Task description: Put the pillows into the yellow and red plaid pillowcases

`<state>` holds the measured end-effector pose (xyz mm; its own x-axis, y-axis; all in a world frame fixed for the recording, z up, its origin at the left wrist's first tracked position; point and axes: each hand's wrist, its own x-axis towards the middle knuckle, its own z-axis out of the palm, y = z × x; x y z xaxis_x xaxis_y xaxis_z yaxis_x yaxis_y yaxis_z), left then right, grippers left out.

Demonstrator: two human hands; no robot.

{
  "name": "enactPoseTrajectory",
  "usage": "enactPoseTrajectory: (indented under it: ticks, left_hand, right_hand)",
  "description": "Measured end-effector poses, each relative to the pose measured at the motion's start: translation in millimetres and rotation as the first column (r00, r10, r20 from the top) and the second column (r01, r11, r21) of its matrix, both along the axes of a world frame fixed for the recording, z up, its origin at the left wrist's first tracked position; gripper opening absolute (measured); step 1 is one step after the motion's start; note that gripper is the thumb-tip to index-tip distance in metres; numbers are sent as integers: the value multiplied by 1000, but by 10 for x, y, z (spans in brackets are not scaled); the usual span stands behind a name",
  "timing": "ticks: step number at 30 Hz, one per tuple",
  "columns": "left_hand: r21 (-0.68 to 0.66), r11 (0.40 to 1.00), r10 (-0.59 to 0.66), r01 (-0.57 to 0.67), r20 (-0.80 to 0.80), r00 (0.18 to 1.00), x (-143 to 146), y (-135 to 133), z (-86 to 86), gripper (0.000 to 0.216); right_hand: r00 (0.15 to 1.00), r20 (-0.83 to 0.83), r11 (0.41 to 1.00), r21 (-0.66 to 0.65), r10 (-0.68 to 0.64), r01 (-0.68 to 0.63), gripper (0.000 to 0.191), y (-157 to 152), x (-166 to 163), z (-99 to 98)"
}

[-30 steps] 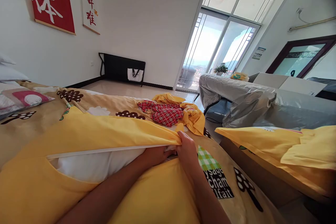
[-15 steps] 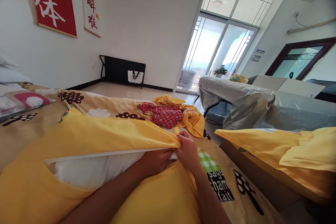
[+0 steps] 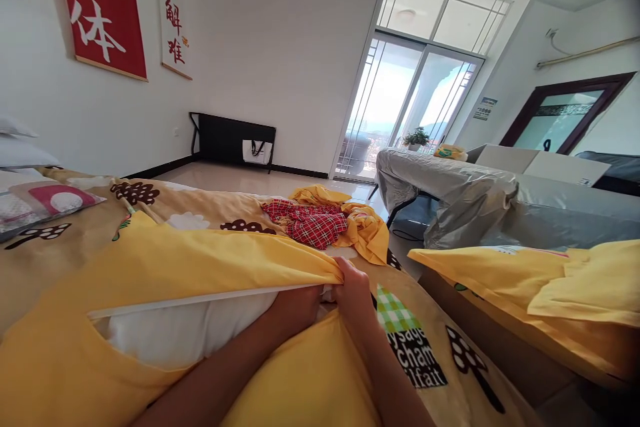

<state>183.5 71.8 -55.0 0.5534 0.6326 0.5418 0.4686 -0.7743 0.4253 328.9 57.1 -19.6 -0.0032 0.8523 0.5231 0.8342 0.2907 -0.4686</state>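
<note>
Gripping yellow pillowcase (image 3: 215, 253) (on bed (image 3: 460, 400)) near one end of slit (image 3: 210, 323) w/ R hand (image 3: 354, 295), L hand (image 3: 297, 307) in slit, fingers hidden, can't tell its grip; white pillow (image 3: 155, 340) mostly encased, slit gaping, so filling looks nearly done, closing prob. left.

On the bed (image 3: 230, 207), a pillow (image 3: 185, 330) is lying inside a pillowcase (image 3: 200, 260), with a cushion (image 3: 65, 202) resting at ten o'clock, a cloth (image 3: 320, 225) at twelve and, beyond it, a table (image 3: 445, 173) standing at one
</note>
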Motion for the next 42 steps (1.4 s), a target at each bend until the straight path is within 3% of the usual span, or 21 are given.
enactPoseTrajectory:
  ticks: [7,10,13,16,21,27,34,42]
  left_hand:
    - [-60,998,-4,7,36,999,14,14,24,43]
    - [-59,998,2,0,31,1000,33,27,16,41]
    - [-55,998,3,-2,20,1000,35,25,25,42]
    - [-17,999,-27,28,10,1000,22,16,16,47]
    - [52,989,-135,136,-24,991,-9,20,-42,49]
    - [21,991,-133,134,-45,990,-14,43,-54,40]
    - [110,979,-169,173,-50,984,9,60,-31,37]
    - [223,972,-17,77,-258,966,42,2,-57,41]
  right_hand:
    - [998,-66,993,-114,9,-16,31,-2,26,59]
    - [998,-31,986,-160,-46,40,30,-31,24,88]
    - [989,106,987,-109,-104,116,25,-55,9,99]
    - [984,151,995,-26,-93,98,26,-53,-2,85]
    - [995,95,999,-39,-27,30,24,-13,11,41]
    - [999,27,1000,7,24,-25,27,30,41,-5]
    - [999,-33,999,29,35,-34,35,53,33,-49]
    - [994,-109,996,-78,31,-40,34,103,21,-93]
